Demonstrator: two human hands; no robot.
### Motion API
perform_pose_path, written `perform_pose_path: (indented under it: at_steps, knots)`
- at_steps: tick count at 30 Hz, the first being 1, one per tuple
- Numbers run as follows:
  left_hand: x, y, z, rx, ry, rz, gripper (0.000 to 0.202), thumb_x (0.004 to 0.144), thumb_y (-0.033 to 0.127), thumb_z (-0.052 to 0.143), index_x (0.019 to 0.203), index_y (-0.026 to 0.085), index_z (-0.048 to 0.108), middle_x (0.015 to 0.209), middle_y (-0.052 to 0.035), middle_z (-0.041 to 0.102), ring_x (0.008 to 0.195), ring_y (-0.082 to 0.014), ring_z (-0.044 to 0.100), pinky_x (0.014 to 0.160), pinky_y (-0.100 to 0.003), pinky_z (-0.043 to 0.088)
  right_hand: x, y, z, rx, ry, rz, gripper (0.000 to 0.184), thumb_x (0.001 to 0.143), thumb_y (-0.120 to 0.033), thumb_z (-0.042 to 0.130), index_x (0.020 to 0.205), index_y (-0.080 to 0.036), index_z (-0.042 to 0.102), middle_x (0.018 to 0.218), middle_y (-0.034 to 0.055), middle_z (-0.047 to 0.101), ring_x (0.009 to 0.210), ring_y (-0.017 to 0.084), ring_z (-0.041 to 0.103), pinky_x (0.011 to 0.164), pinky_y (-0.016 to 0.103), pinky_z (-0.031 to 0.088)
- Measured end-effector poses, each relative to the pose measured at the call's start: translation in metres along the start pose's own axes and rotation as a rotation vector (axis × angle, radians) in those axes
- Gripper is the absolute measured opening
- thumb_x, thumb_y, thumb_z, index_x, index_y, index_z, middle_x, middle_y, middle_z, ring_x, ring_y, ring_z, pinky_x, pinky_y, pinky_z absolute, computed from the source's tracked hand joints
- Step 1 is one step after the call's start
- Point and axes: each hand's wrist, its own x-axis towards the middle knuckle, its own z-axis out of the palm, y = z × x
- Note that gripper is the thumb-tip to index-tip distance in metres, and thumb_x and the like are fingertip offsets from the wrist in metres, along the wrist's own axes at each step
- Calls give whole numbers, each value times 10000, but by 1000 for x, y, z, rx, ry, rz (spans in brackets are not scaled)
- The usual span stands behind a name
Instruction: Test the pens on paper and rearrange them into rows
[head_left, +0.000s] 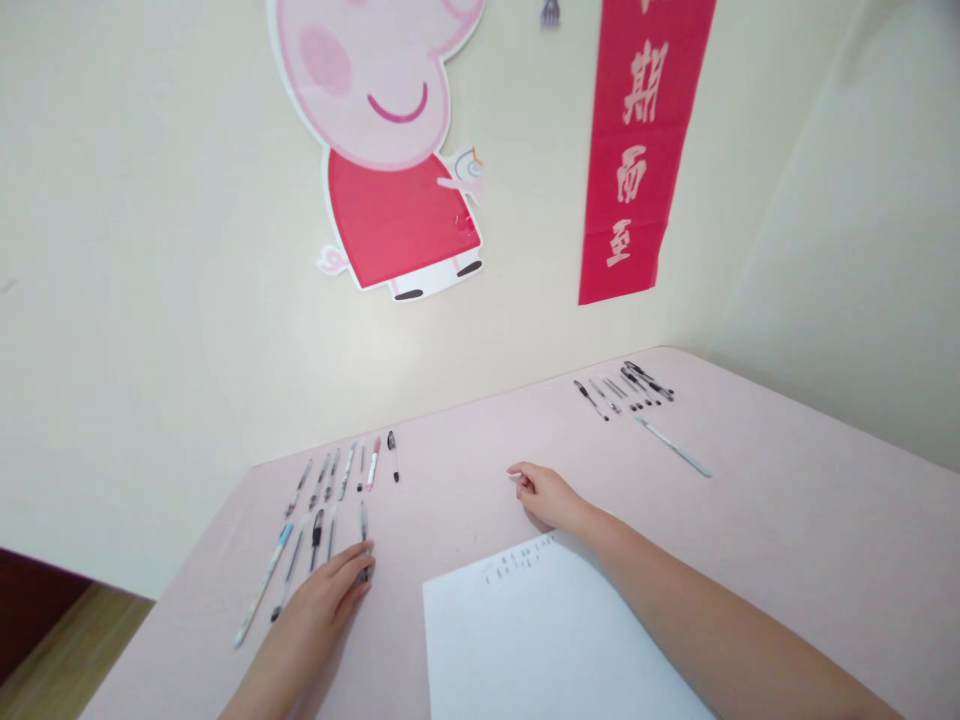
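My left hand (pixel 337 590) rests on the table at the left, its fingers closed on the lower end of a slim clear pen (pixel 364 518). Beside that hand lie a black-gripped pen (pixel 316 540), a thin pen (pixel 292 560) and a long pale pen with a blue end (pixel 262 585). Over the table's middle, just beyond the paper, is my right hand (pixel 551 497) with its fingers curled together. A small whitish bit shows at its fingertips, too small to name. A white sheet of paper (pixel 540 640) with small handwritten marks lies under my right forearm.
Several pens, one a pink pen (pixel 373 464), form a row at the back left. Another group of black pens (pixel 634 385) lies at the back right, with a pale blue pen (pixel 673 447) in front. The wall (pixel 525 340) rises behind the pink table (pixel 787 520).
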Motion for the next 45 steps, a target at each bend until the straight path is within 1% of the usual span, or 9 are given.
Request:
perform_pose_path:
  at_steps: [5,8,10,15,20,25,31,37,45]
  knots:
    - [-2,-8,1,1,-24,-13,307,835,389,437,1003,238,645,1211,-49,589,1070,-206,573,928,-351,460,5,-1,-6,16,-3,37,365,741,-99,458,1082,-136,582,770,23,634,653,114,549,646,217,416]
    - [-3,-8,0,30,-14,10,313,834,383,447,1063,257,620,1232,-42,572,1102,-207,550,948,-367,443,15,6,-29,-101,86,48,349,770,-123,432,1079,-140,595,847,49,645,726,129,566,705,230,424]
    - [-1,-3,-4,53,8,41,325,823,388,467,1092,269,605,1250,-41,555,1126,-215,530,960,-380,432,24,17,-53,-288,209,39,356,770,-120,422,1074,-113,609,996,98,627,871,157,556,832,257,395]
    - [12,33,-11,69,68,89,309,827,346,454,1076,246,607,1220,-70,570,1106,-227,537,951,-405,437,37,57,-105,-801,347,203,376,789,-197,440,1119,-119,602,1279,150,483,1213,277,342,1014,413,195]
    - [29,86,2,-85,-36,147,324,852,285,412,1139,254,560,1266,-64,528,1134,-194,506,967,-373,423,35,76,-118,-981,267,251,351,832,-237,376,1003,-125,662,1095,161,613,1201,296,360,1027,472,77]
    - [45,125,19,-241,-130,231,365,831,248,447,1187,247,527,1272,-73,519,1161,-194,473,992,-381,393,30,59,-109,-934,209,164,336,796,-109,368,853,-108,700,933,191,654,1051,284,473,1002,427,151]
    - [65,144,22,-309,-96,234,311,830,237,453,1124,234,554,1257,-78,517,1146,-192,481,981,-383,397,18,19,-74,-819,111,83,316,814,-120,382,822,-109,698,900,180,650,923,258,531,887,377,300]
    - [73,148,29,-363,-42,229,272,841,235,431,1078,219,564,1211,-77,535,1106,-177,509,970,-365,410,-8,-26,-34,-636,30,-49,280,822,-145,418,806,-141,698,875,134,664,884,239,546,840,337,347]
    - [77,134,46,-221,38,160,446,774,163,479,1219,170,460,1351,-137,423,1237,-240,398,1013,-462,346,-36,-67,6,-487,-133,-239,228,795,-154,463,859,-151,682,876,86,662,879,196,541,829,285,355]
